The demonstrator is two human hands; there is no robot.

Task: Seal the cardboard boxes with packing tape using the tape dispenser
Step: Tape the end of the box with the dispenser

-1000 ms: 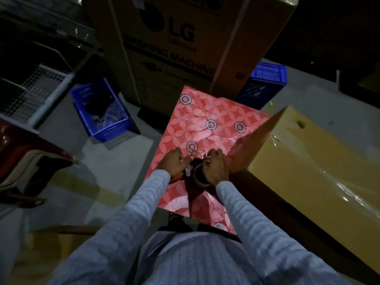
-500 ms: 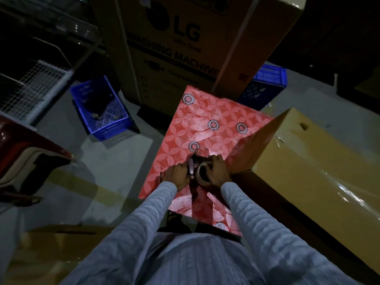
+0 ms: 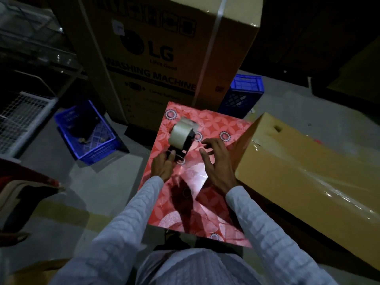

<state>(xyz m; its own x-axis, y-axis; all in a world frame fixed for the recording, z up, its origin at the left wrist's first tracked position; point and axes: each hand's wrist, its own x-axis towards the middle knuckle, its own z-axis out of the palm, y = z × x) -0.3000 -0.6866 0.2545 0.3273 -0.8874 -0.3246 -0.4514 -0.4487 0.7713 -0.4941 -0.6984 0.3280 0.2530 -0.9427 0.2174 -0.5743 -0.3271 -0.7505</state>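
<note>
The tape dispenser (image 3: 182,138) is gripped by the left hand (image 3: 163,166) above the red counter (image 3: 224,128); the right hand (image 3: 216,159), beside the dispenser, is spread empty; one-handed, the tape may be misaligned.

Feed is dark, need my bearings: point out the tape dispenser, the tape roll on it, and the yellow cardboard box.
tape dispenser (image 3: 186,146): head view, on its black frame below the roll.
tape roll (image 3: 180,131): head view, on its pale outer face.
yellow cardboard box (image 3: 298,161): head view, on its top face.

Dim room, grey concrete floor (image 3: 107,188). Beyond the grip stands a tall LG washing-machine carton (image 3: 164,58), blue crates (image 3: 88,134) flanking it; wire rack (image 3: 22,116) far left.
</note>
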